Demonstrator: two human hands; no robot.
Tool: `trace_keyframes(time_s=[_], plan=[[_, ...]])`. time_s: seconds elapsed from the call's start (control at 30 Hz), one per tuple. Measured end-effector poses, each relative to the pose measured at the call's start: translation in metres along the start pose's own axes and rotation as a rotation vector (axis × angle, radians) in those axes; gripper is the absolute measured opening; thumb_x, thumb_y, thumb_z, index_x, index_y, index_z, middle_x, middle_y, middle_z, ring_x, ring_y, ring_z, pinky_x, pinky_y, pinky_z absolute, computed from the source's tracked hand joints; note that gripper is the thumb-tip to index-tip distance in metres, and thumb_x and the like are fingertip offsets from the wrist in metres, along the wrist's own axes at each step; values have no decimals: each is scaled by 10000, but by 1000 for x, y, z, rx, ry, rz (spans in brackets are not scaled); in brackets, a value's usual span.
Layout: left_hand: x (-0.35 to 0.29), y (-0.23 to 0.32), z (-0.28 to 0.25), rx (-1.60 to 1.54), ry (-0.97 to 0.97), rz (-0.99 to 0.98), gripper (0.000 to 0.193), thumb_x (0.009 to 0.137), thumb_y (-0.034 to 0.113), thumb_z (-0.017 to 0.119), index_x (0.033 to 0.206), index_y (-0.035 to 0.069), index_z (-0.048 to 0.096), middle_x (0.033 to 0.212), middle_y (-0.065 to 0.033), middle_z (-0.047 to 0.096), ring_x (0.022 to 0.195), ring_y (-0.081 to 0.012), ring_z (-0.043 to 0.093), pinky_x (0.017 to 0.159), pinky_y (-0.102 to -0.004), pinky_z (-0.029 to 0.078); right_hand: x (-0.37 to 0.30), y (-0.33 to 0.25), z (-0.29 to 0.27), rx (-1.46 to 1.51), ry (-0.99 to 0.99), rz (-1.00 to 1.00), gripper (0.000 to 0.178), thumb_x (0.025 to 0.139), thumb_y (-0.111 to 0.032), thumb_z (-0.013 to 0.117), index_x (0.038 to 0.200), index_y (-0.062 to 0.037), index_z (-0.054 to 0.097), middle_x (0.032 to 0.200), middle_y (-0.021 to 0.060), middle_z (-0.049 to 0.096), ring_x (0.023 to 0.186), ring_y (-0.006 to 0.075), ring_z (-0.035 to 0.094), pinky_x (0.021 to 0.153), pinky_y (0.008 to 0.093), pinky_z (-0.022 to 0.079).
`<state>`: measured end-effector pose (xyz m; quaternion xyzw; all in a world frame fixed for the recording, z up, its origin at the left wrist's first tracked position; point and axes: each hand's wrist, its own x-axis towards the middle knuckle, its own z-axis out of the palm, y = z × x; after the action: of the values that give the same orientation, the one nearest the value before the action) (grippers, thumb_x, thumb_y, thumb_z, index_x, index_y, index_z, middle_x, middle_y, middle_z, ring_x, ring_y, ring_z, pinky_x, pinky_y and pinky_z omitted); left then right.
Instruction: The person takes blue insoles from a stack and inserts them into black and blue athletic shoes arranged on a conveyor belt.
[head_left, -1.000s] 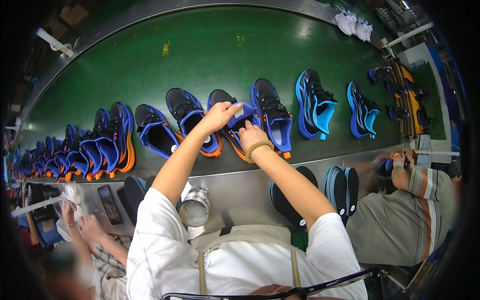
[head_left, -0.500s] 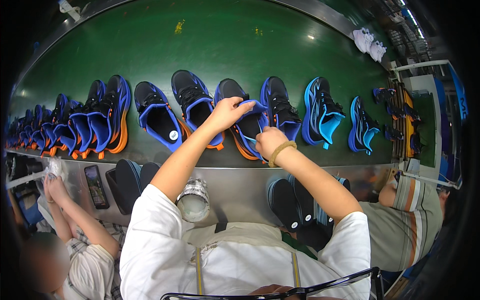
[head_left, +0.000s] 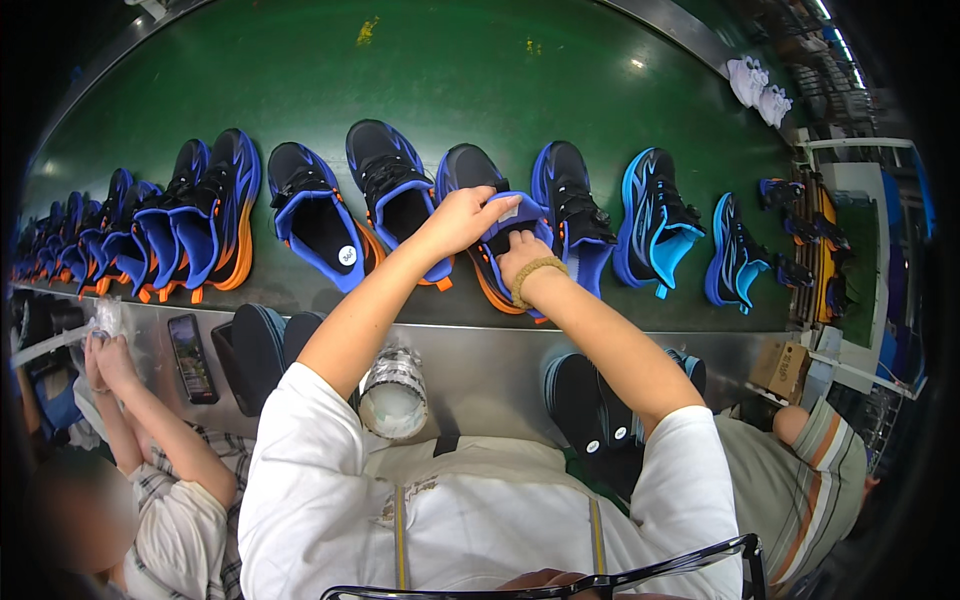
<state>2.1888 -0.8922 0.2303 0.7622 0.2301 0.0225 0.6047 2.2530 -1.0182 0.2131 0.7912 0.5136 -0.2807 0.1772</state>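
Note:
A black and blue sneaker (head_left: 467, 166) with an orange sole lies in front of me, toe pointing away. My left hand (head_left: 462, 220) grips the raised blue tongue (head_left: 515, 208) between thumb and fingers. Inside the shoe's opening is my right hand (head_left: 524, 260), its fingertips hidden by the shoe. Whether those fingers hold anything I cannot make out. To the left stands a similar sneaker (head_left: 385, 148), and another one (head_left: 303, 170) farther left shows an insole with a round white sticker. Close on the right is one more black and blue sneaker (head_left: 562, 182).
Several more sneakers (head_left: 222, 190) line the green worktable (head_left: 450, 70) on the left. Light-blue-lined sneakers (head_left: 655, 200) stand on the right. Along the near metal ledge are insoles (head_left: 575, 405), a container (head_left: 393, 405) and a phone (head_left: 192, 358). Co-workers sit on both sides.
My right hand has moved forward, deeper into the sneaker; the light-blue edge seen beside its fingers is now out of sight. My left hand keeps holding the tongue.

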Motion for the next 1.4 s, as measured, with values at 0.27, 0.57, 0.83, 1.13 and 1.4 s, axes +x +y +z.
trace_keyframes(time_s=[0.27, 0.57, 0.83, 1.13, 1.4], plan=[[1, -1, 4, -115, -4, 5, 394, 800, 350, 545, 763, -42, 544, 583, -52, 470, 569, -83, 408, 501, -256, 357, 14, -10, -20, -472, -309, -125, 364, 784, -233, 499, 1114, -79, 516, 1172, 94, 460, 1083, 234, 429, 868, 291, 363], [0, 8, 39, -63, 352, 7, 435, 778, 381, 529, 758, -54, 539, 694, -236, 543, 668, -352, 547, 589, -379, 422, 36, 16, -22, -47, -362, -192, 483, 663, -165, 598, 1131, -83, 505, 1171, 174, 470, 1102, 302, 434, 916, 365, 341], [-4, 3, 43, 94, 240, 121, 341, 825, 285, 503, 795, -53, 464, 783, -258, 534, 756, -397, 525, 651, -408, 416, 46, -8, 4, -74, 76, -103, 389, 683, -174, 567, 1066, -109, 541, 1116, 165, 503, 1057, 298, 459, 895, 373, 352], [-6, -1, 46, 453, 252, 332, 386, 800, 311, 527, 914, -54, 475, 774, -185, 534, 695, -332, 546, 609, -382, 457, 50, -5, 3, -100, 36, -75, 314, 712, -181, 515, 1012, -100, 563, 1080, 147, 519, 1035, 285, 463, 895, 374, 339], [-8, -6, 51, 849, 470, 603, 431, 739, 339, 580, 937, -35, 498, 684, -91, 494, 584, -229, 530, 516, -322, 434, 50, -8, -4, -150, -17, -78, 270, 738, -187, 469, 964, -93, 583, 1048, 131, 533, 1016, 274, 467, 896, 376, 327]])
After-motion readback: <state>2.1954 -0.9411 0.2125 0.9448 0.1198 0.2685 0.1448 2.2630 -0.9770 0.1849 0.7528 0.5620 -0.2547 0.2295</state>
